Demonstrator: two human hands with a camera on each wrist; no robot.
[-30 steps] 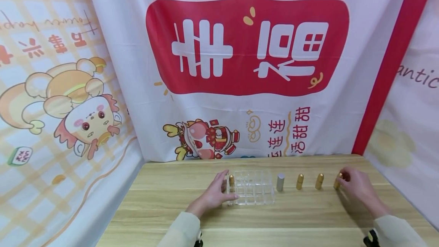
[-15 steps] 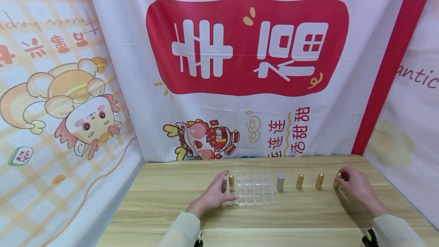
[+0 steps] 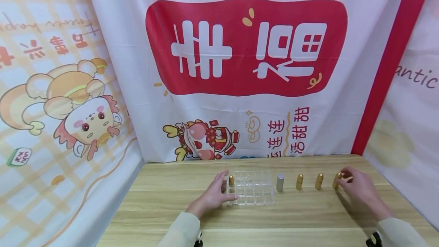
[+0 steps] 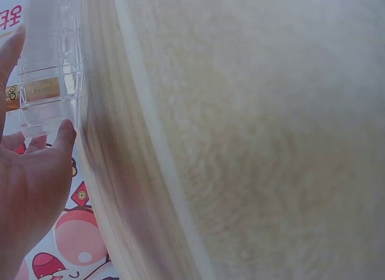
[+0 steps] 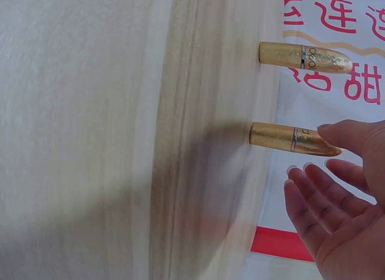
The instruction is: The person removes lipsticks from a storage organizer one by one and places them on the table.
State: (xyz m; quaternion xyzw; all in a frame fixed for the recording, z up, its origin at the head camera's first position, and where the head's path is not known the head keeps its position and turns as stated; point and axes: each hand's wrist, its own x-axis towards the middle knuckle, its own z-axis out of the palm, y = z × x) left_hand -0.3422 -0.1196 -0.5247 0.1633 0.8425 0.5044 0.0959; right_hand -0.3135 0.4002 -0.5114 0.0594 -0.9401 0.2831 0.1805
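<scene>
A clear compartment organizer (image 3: 252, 191) stands on the table. My left hand (image 3: 214, 193) holds its left end, thumb along the front and fingers at the back. One gold lipstick (image 3: 231, 180) stands in its leftmost column. At the right, my right hand (image 3: 360, 188) is beside an upright gold lipstick (image 3: 336, 181). In the right wrist view the thumb overlaps that lipstick's slanted top (image 5: 325, 149), while the index fingertip is just off it and the other fingers are spread. Two more gold lipsticks, a middle one (image 3: 319, 182) and a left one (image 3: 300, 182), stand in the same row.
A silver cylinder (image 3: 280, 183) stands between the organizer and the gold lipsticks. Printed cloth (image 3: 247, 125) hangs behind the wooden table (image 3: 291, 220), with more cloth (image 3: 398, 144) at the right side and at the left.
The right hand's fingers have spread slightly, and a gap now shows between thumb and fingers. The rightmost lipstick has shifted slightly left. The left hand and organizer stay put.
</scene>
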